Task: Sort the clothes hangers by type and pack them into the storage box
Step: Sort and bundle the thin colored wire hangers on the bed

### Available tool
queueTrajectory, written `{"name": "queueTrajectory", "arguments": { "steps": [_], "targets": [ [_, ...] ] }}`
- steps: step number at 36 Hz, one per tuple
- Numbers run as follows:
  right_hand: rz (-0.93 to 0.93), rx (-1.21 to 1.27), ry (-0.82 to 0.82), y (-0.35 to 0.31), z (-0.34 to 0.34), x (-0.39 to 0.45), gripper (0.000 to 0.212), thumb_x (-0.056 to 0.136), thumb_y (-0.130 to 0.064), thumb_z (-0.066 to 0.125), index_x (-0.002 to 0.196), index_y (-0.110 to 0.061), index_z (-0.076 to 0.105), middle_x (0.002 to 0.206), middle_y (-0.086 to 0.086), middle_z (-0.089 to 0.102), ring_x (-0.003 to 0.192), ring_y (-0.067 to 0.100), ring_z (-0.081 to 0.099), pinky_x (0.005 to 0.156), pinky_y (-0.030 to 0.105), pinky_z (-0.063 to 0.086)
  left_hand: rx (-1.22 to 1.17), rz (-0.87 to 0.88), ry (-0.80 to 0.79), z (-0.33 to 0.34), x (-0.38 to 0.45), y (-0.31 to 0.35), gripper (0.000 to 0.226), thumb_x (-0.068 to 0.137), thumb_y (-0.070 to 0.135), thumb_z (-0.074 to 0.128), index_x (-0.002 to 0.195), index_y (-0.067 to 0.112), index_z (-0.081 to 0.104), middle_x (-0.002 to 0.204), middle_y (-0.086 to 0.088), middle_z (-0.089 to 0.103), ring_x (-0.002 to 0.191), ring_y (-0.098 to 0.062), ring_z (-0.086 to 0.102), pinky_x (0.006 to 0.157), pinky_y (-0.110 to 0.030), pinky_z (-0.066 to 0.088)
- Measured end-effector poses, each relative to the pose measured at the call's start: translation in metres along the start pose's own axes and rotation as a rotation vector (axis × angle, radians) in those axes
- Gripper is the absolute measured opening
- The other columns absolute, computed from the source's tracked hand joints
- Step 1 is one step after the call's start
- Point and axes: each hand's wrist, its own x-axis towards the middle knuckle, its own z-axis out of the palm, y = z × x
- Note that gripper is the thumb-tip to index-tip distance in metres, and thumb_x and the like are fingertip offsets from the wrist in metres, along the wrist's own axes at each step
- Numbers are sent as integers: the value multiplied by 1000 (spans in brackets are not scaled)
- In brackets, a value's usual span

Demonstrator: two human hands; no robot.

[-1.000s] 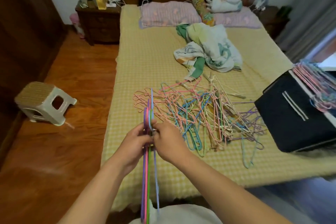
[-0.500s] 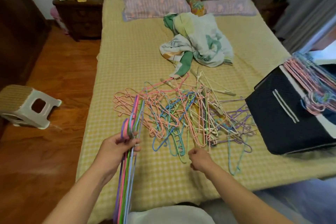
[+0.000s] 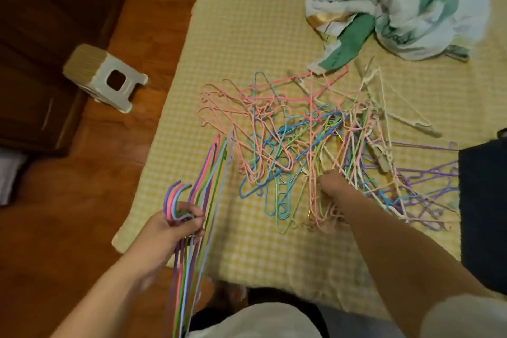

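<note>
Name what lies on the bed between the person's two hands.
In the head view, only bare yellow checked bedcover separates the left hand, gripping a bundle of hangers, from the right hand at the tangled hanger pile.

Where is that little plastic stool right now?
The stool stands on the wooden floor at the upper left of the head view, just left of the bed and beside the dark wooden cabinet.

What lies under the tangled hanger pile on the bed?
Under the hanger pile the yellow checked bed cover shows through the gaps. The right hand reaches into it, fingertips hidden.
</note>
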Motion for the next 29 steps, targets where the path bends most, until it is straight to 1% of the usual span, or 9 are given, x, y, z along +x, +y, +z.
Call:
{"name": "queueTrajectory", "arguments": {
  "steps": [5, 7, 9, 10, 13, 16, 20, 24, 29],
  "targets": [
    [25, 48, 54, -9, -2, 2, 13, 100, -10, 51, 101, 0, 60, 76, 13, 56, 62, 24, 50, 58, 29, 41, 72, -11, 78, -1, -10, -3, 4, 93, -2, 65, 91, -1, 68, 96, -31, 67, 80, -34, 68, 74, -36, 58],
    [16, 93, 100, -6, -4, 1, 18, 100, -15, 52, 112, -9, 64, 100, 7, 66, 83, 22, 60, 67, 23, 45, 95, -22, 89, -2, -12, -5, 6, 93, 2, 67, 89, 3, 70, 98, -27, 69, 85, -38, 70, 84, -45, 55],
    [-32, -53, 196, -6, -8, 3, 28, 99, -17, 52, 125, -12, 62, 125, 7, 65, 112, 25, 62, 90, 28, 47, 100, -27, 104, -2, -13, -5, 11, 94, 1, 67, 84, 6, 71, 94, -24, 70, 86, -41, 69, 87, -49, 53],
    [-40, 72, 242, -3, -9, 8, 30, 99, -16, 52, 127, -10, 59, 127, 12, 63, 114, 29, 60, 94, 32, 45, 92, -26, 110, -1, -13, -4, 15, 94, 0, 66, 81, 7, 71, 91, -22, 70, 83, -39, 68, 85, -49, 52],
    [-59, 352, 335, -7, -12, 0, 31, 98, -13, 51, 126, -2, 58, 112, 20, 65, 94, 35, 60, 78, 33, 44, 89, -3, 151, 4, -12, -2, 27, 95, -1, 64, 74, 14, 70, 84, -15, 65, 74, -31, 64, 77, -42, 51],
    [-81, 481, 219, -8, -14, -12, 34, 101, -12, 46, 133, -11, 55, 81, 12, 58, 64, 25, 50, 62, 33, 37, 96, 22, 209, 11, -10, -1, 15, 98, 4, 63, 84, 8, 66, 80, -8, 68, 70, -28, 64, 61, -27, 54],
    [-336, 273, 219, -7, -26, -62, 26, 103, -10, 44, 121, -13, 61, 84, 5, 59, 66, 17, 52, 56, 28, 34, 97, 53, 235, 11, -6, 3, 16, 98, 12, 65, 89, -1, 67, 89, -9, 73, 73, -27, 66, 69, -35, 58],
    [-565, -65, 359, 12, -32, -111, 31, 105, -19, 47, 133, -23, 60, 111, 8, 70, 96, 30, 64, 74, 34, 46, 102, 114, 221, -3, -3, 13, 17, 98, 11, 65, 95, -6, 66, 89, -13, 71, 76, -29, 65, 66, -32, 56],
    [-750, -307, 540, 14, -49, -170, 27, 101, -26, 55, 124, -31, 68, 106, 4, 75, 95, 32, 68, 70, 36, 48, 75, 189, 226, -45, 8, 36, 14, 99, 11, 64, 97, -3, 66, 89, -13, 69, 74, -27, 64, 62, -30, 56]
  ]
}}
